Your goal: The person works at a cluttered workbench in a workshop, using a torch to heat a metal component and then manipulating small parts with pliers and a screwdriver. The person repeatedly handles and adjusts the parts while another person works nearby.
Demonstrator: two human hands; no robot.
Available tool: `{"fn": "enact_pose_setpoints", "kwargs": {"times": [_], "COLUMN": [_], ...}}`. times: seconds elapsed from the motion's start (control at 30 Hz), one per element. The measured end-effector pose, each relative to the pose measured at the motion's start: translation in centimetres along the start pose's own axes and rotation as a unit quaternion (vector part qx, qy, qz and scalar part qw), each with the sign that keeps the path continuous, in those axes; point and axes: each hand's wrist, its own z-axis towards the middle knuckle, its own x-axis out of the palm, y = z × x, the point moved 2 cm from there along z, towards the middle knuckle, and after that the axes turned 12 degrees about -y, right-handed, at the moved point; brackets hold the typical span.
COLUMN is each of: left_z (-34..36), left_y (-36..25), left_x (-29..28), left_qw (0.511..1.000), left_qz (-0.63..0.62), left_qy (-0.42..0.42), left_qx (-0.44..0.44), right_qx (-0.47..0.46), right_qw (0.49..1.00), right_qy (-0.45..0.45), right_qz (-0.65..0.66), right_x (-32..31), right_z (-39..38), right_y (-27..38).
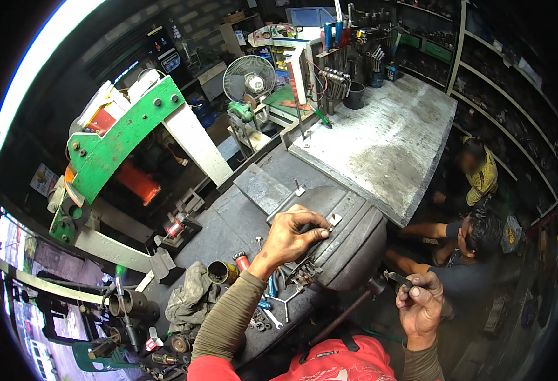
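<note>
My left hand (295,236) reaches over a large, dark, rounded metal body (355,254) with long ridges, at the near edge of the workbench. Its thumb and forefinger are pinched together; whatever is between them is too small to make out. Just beyond those fingertips, a small pale block (335,219) sits on the dark body. My right hand (421,301) is raised off to the right, apart from the bench. Between its thumb and fingers is a short, dark, flat strip (398,278) with a pale tip.
Left of my forearm are a grey rag (191,298), an open can (222,272) and a wrench (272,319). A metal-topped table (381,152) stands beyond the bench. A green press frame (123,140) rises at left. Two people crouch at right, one in a dark shirt (466,279).
</note>
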Motion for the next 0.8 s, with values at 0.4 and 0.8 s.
{"fn": "enact_pose_setpoints", "kwargs": {"times": [0.4, 0.8], "left_z": [-0.5, 7.1], "left_y": [2.1, 11.6], "left_x": [-0.7, -1.0], "left_qw": [0.995, 0.971], "left_qz": [-0.073, 0.03], "left_qy": [0.003, -0.14], "left_qx": [-0.07, -0.19], "right_qx": [0.016, 0.033], "right_qw": [1.0, 0.997], "right_qy": [0.001, -0.052], "right_qz": [0.022, 0.042], "right_x": [0.3, -1.6], "right_z": [0.2, -0.4], "right_y": [-0.7, 0.2]}}
